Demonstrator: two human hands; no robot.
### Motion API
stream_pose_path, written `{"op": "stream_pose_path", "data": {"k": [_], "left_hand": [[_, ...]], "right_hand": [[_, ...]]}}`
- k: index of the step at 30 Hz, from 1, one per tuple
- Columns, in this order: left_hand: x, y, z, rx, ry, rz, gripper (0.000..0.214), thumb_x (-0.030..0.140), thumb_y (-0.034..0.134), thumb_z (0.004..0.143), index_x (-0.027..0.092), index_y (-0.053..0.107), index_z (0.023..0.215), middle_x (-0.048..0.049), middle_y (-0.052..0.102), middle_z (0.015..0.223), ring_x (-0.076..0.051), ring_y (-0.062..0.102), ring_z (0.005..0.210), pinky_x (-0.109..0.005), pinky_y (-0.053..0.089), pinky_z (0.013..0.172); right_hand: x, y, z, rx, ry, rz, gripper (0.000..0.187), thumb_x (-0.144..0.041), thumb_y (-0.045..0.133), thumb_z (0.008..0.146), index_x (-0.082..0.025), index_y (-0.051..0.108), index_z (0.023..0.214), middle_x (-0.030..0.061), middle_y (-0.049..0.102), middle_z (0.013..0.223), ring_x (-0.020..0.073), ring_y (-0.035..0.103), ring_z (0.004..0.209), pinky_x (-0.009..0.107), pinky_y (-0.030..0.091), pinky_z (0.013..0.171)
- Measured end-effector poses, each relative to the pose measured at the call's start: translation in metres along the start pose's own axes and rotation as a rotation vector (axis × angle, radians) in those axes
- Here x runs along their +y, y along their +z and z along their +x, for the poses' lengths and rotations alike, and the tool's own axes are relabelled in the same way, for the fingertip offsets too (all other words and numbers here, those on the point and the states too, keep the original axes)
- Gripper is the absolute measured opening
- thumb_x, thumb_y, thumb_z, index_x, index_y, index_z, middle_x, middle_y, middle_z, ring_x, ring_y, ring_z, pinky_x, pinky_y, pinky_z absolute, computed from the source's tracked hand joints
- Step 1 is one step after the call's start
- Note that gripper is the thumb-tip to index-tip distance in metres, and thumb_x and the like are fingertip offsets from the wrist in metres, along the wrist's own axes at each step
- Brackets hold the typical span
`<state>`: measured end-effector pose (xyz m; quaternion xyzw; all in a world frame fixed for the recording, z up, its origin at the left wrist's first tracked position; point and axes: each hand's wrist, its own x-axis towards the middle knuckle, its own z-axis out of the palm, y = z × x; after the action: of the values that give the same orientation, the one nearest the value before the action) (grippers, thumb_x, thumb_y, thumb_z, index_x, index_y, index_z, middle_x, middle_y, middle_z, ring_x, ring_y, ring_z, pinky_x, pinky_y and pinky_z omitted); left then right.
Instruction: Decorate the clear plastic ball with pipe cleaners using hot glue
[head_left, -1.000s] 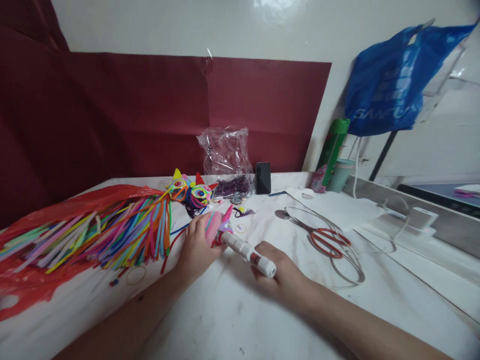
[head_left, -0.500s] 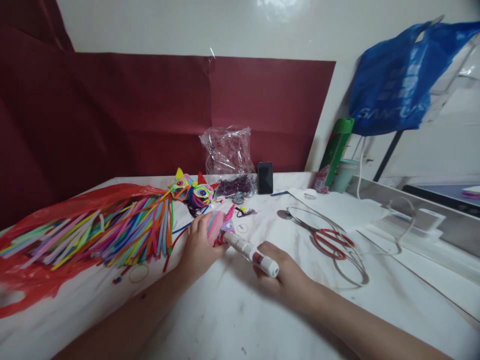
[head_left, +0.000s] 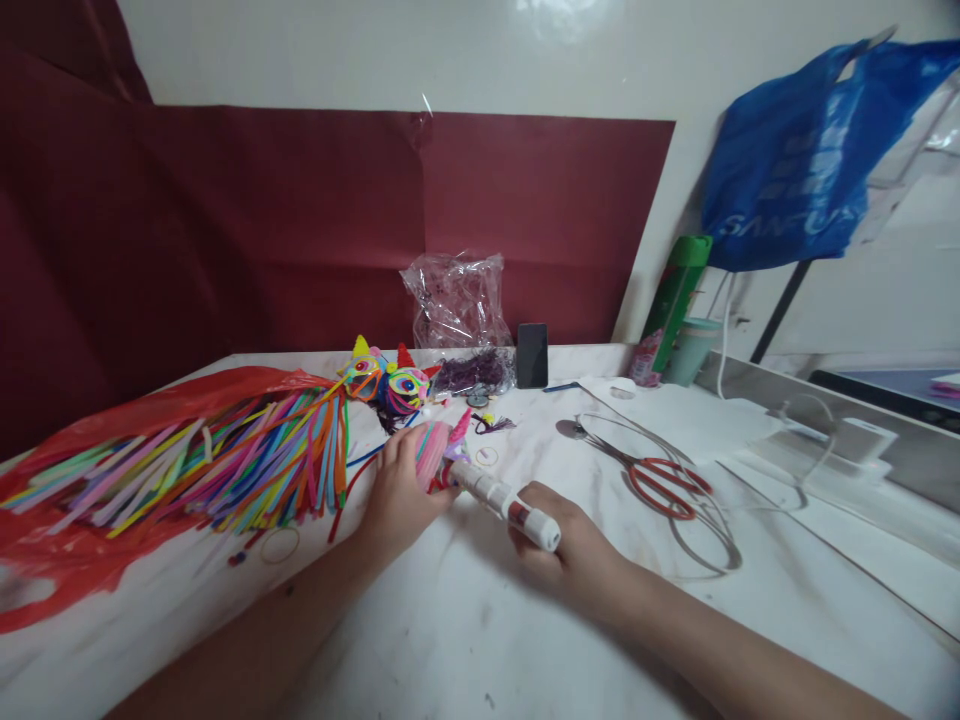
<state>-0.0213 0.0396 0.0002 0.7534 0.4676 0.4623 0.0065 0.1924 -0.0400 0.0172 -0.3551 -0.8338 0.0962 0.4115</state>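
My left hand [head_left: 405, 490] is closed around a pink striped pipe-cleaner figure [head_left: 431, 455] with a pointed pink piece on top; its lower part is hidden by my fingers. In my right hand [head_left: 559, 535] is a white hot glue gun [head_left: 499, 497], its nozzle end at the figure's near side. Whether the nozzle touches the figure I cannot tell. Behind them sit two finished-looking pipe-cleaner figures, one with a yellow peak [head_left: 363, 372] and one with a red peak [head_left: 406, 388]. A small dark tassel [head_left: 493, 425] lies just beyond the held figure.
Many coloured pipe cleaners [head_left: 262, 460] lie on a red plastic bag [head_left: 97, 575] at left. Red-handled scissors [head_left: 664, 487] and a looped cable [head_left: 731, 560] are at right. A phone [head_left: 532, 356], clear plastic bag [head_left: 457, 300], green can [head_left: 679, 300] and cup [head_left: 690, 352] stand at the back.
Both hands, the figure and the glue gun stay nearly in place. The whole view has shifted very slightly.
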Motion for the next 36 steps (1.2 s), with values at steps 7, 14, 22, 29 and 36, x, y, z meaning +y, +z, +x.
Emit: {"op": "stream_pose_path", "data": {"k": [7,14,22,29,36], "left_hand": [[-0.0007,0.0,-0.0001,-0.017,-0.018,0.001,0.077,0.026,0.077,0.062,0.02,0.041,0.129,-0.0137,0.049,0.127,-0.032,0.046,0.123,-0.05,0.04,0.104],[0.0019,-0.0007,0.0,-0.004,-0.015,-0.009,0.074,0.025,0.075,0.063,0.023,0.041,0.128,-0.0118,0.049,0.126,-0.032,0.047,0.123,-0.052,0.04,0.104],[-0.001,0.0014,-0.0003,0.018,0.0,-0.015,0.075,0.026,0.076,0.062,0.023,0.042,0.129,-0.012,0.05,0.125,-0.033,0.048,0.121,-0.052,0.041,0.102],[-0.0002,-0.0002,0.0007,-0.003,-0.019,-0.011,0.076,0.025,0.076,0.062,0.023,0.042,0.129,-0.0113,0.049,0.126,-0.032,0.046,0.123,-0.049,0.039,0.104],[-0.0003,-0.0042,0.0063,-0.043,-0.138,-0.079,0.077,0.031,0.077,0.061,0.022,0.042,0.129,-0.0115,0.052,0.126,-0.032,0.047,0.124,-0.049,0.04,0.103]], "right_hand": [[-0.002,-0.0006,0.0001,-0.002,0.001,0.005,0.019,-0.004,0.045,0.069,-0.022,0.041,0.07,-0.001,0.051,0.066,0.0143,0.048,0.06,0.026,0.039,0.058],[0.0001,0.0009,-0.0007,0.012,0.029,-0.002,0.017,-0.005,0.045,0.069,-0.022,0.042,0.07,-0.0006,0.052,0.066,0.0147,0.049,0.06,0.025,0.039,0.057],[0.0002,0.0015,-0.0001,0.02,-0.019,-0.017,0.017,-0.005,0.044,0.068,-0.022,0.041,0.07,-0.0012,0.051,0.065,0.0137,0.048,0.059,0.025,0.039,0.057],[0.0009,0.0004,0.0005,0.026,-0.057,-0.053,0.016,-0.006,0.043,0.07,-0.022,0.042,0.07,-0.0009,0.052,0.065,0.0137,0.048,0.059,0.025,0.039,0.056],[-0.0002,-0.0048,0.0001,0.077,-0.037,-0.005,0.015,-0.014,0.045,0.084,-0.022,0.044,0.072,0.0011,0.055,0.07,0.0159,0.051,0.068,0.026,0.042,0.06]]}}
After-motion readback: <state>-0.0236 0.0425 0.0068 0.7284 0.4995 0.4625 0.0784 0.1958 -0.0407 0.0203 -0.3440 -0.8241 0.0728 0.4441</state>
